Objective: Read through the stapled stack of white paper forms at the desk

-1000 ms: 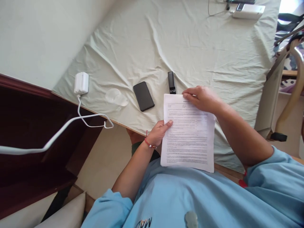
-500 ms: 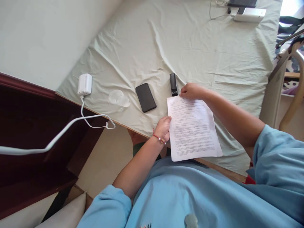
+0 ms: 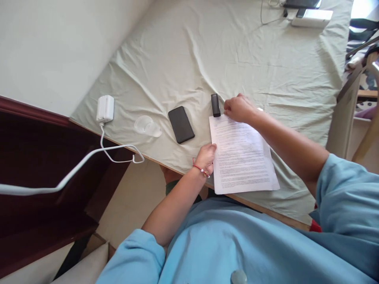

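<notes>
A stack of printed papers (image 3: 244, 161) lies near the table's front edge, its right edges slightly fanned. My left hand (image 3: 206, 157), with a red bracelet at the wrist, pinches the stack's left edge between thumb and fingers. At the top edge, my right hand (image 3: 239, 108) has its fingers closed on the sheets; the fingertips are partly hidden. A small black stapler (image 3: 216, 105) lies at the top left corner of the stack, just left of my right fingers. Its front end meets the paper edge; I cannot tell whether the corner is inside its mouth.
A black phone (image 3: 181, 124) lies left of the papers. Further left are a clear plastic cup (image 3: 147, 126) on its side and a white charger (image 3: 105, 109) with a white cable (image 3: 71, 173). A white box-like device (image 3: 312, 18) sits at the far right of the cloth-covered table (image 3: 251, 55).
Both hands have shifted the papers slightly away from my body, so the top edge now meets the stapler. My right hand has lifted its knuckles a little.
</notes>
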`<control>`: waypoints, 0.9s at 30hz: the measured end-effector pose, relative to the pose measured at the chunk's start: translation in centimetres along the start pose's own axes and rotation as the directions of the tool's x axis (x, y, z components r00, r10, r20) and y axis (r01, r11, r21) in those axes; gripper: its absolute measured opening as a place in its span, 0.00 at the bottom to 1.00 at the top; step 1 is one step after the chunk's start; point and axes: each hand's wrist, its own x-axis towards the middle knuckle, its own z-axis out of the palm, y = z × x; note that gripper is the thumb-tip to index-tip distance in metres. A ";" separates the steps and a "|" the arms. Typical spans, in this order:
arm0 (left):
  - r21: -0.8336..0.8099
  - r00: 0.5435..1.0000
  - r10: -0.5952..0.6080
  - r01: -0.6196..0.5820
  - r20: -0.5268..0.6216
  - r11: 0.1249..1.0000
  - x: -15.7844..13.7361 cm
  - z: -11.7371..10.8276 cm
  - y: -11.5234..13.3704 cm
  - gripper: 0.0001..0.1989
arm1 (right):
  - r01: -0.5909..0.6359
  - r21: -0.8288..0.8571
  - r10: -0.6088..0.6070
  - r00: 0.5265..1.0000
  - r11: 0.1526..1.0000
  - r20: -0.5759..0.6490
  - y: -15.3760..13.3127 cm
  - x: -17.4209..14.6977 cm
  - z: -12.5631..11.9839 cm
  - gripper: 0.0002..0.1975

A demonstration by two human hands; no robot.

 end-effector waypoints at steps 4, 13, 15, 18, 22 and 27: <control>-0.020 0.999 -0.005 0.005 0.036 1.000 -0.3 0.4 0.2 0.04 | 0.319 0.010 -0.308 0.923 0.948 -0.229 -0.6 -2.1 0.2 0.21; -0.027 0.999 -0.012 0.014 0.051 1.000 0.0 0.4 0.0 0.05 | 0.352 -0.129 -0.366 0.925 0.927 -0.099 -1.6 -4.1 0.5 0.27; -0.023 0.999 -0.009 0.010 0.043 1.000 0.0 0.4 0.0 0.04 | 0.336 -0.137 -0.350 0.933 0.932 -0.087 -2.1 -4.2 0.5 0.27; -0.019 0.999 0.004 -0.003 0.048 1.000 0.1 0.6 -0.2 0.05 | 0.312 -0.115 -0.322 0.943 0.943 -0.080 -2.5 -4.1 0.3 0.25; -0.002 0.996 0.034 -0.034 0.082 0.999 -0.1 0.1 -0.9 0.06 | 0.268 -0.007 -0.265 0.949 0.963 -0.173 -2.0 -4.3 -0.3 0.24; 0.082 0.977 0.172 -0.183 0.123 0.980 -1.6 -2.5 -2.7 0.13 | 0.076 0.234 0.031 0.905 0.969 -0.424 1.1 -8.1 -1.1 0.21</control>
